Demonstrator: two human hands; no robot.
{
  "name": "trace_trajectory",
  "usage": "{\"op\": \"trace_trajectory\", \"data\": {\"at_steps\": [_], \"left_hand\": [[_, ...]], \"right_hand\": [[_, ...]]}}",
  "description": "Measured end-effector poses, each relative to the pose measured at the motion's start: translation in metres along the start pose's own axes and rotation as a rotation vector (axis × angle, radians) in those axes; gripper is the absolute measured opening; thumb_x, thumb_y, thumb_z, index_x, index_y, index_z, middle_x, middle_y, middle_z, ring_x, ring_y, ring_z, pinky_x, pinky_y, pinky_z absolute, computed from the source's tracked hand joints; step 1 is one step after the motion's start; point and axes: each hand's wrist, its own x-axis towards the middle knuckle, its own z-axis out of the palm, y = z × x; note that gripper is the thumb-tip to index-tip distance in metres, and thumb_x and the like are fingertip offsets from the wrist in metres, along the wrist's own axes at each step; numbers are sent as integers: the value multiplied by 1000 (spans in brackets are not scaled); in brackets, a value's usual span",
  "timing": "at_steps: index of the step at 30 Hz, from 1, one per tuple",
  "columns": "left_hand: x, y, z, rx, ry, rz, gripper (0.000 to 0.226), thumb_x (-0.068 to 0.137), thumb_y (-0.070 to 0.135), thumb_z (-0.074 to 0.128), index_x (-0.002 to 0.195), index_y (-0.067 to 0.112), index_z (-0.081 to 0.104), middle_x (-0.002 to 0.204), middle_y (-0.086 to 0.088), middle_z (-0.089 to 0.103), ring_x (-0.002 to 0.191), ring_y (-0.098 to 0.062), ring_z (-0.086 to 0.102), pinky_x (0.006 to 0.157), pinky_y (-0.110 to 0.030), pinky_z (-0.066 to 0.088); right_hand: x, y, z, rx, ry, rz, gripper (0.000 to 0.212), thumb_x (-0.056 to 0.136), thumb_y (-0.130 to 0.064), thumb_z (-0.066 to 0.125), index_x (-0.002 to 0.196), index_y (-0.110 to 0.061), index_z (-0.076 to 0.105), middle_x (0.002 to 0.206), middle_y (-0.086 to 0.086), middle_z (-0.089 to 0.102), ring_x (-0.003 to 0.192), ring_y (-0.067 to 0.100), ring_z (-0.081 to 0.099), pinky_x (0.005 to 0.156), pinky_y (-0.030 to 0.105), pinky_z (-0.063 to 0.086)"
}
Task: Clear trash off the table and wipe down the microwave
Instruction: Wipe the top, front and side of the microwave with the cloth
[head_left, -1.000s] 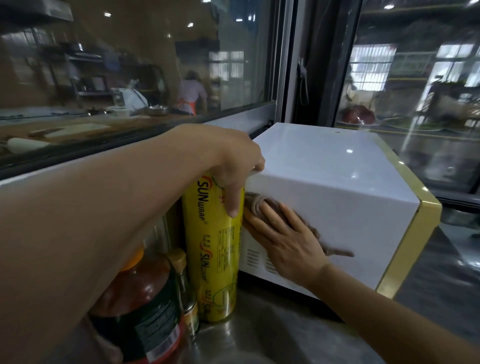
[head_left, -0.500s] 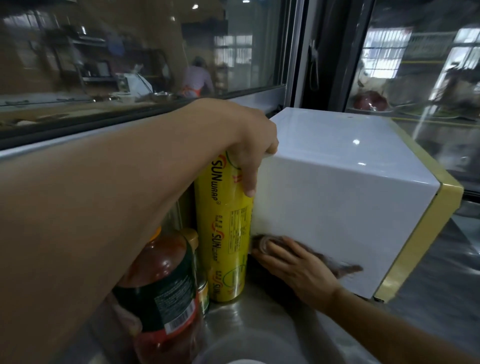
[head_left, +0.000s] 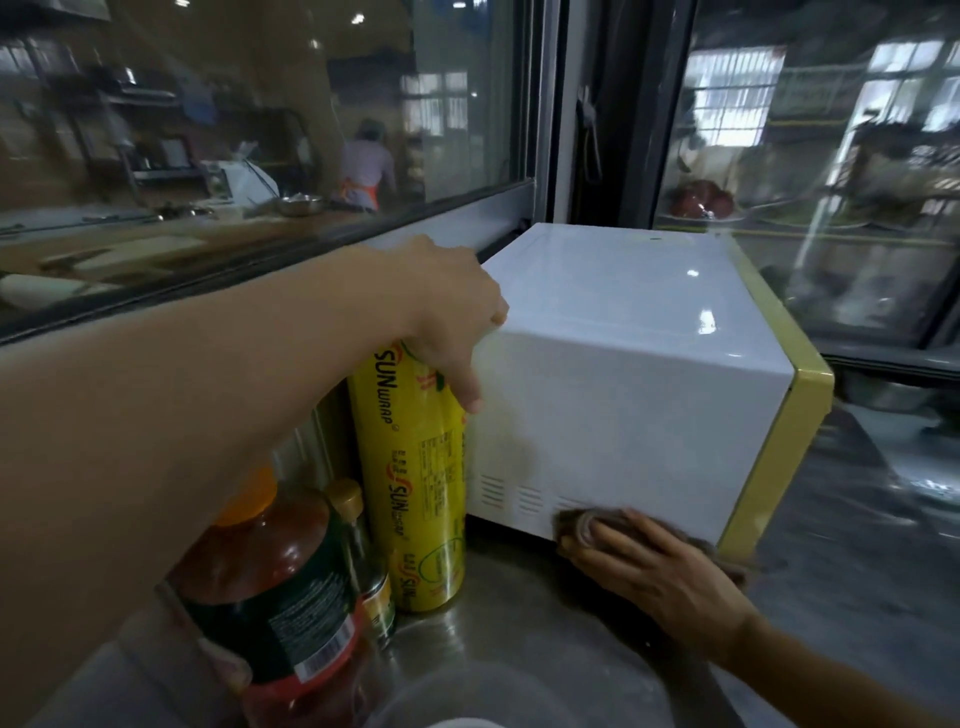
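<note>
The right hand (head_left: 660, 566), low in the right half of the frame, has travelled along the side of the microwave (head_left: 623, 415). A second ago it was pressing the cloth (head_left: 582, 525) high on the white panel, close to the back corner; half a second ago it had dropped to the bottom edge near the yellow roll; now it sits further toward the yellow front trim, over the end of the vent slots. Its fingers lie spread and nearly flat, pressing the brown cloth against the panel rather than curling round it.

The left hand (head_left: 447, 317), in the middle of the frame, has kept its place throughout: its fingers curl over the top of the upright yellow cling-film roll (head_left: 415, 483), one fingertip pointing down the roll's face beside the microwave's corner. It seems to be holding the roll aside, clear of the panel, though whether the roll touches the microwave is hard to tell from here.

The microwave stands on the steel counter (head_left: 519, 623) against the window (head_left: 260, 156). A red-sauce bottle (head_left: 270, 597) and a small capped bottle (head_left: 358, 540) stand at lower left, just beside the roll.

By my reading, the side panel has been covered top to bottom and back toward front, so this face is close to done; the top and front appear to remain.
</note>
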Motion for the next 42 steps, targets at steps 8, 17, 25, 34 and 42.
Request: {"op": "trace_trajectory", "data": {"at_steps": [8,17,25,34,42], "left_hand": [[-4,34,10,99,176,-20,83,62,74,62,123,20,44,118,0,59,116,-22,45,100,-45,27],[-1,59,7,84,199,-114,65,68,63,65,110,16,48,101,0,58,92,-20,46,77,-34,32],[3,67,-1,22,209,-154,51,69,57,68,95,18,45,66,4,28,80,-17,38,50,-28,15],[8,69,1,34,236,-179,51,71,50,69,101,16,47,70,4,29,81,-18,38,57,-29,27],[10,70,5,50,266,-193,48,68,46,71,85,17,36,64,4,31,72,-17,42,44,-25,18]], "right_hand": [[66,-15,-15,7,-76,-77,73,90,-19,49,149,-18,5,159,-1,-1,144,25,-6,100,50,-26],[-53,10,26,0,-2,50,124,49,-24,85,149,-17,12,152,-11,13,138,15,24,116,43,1],[-69,43,-1,-36,123,131,106,54,-36,75,146,-19,23,149,-11,31,135,19,30,116,41,3],[-72,104,-42,-106,472,512,65,83,-25,36,147,-26,21,154,-2,17,138,33,21,115,50,3],[-73,24,11,-40,345,445,83,77,-24,39,149,-18,-1,151,4,21,127,36,30,115,49,3]]}}
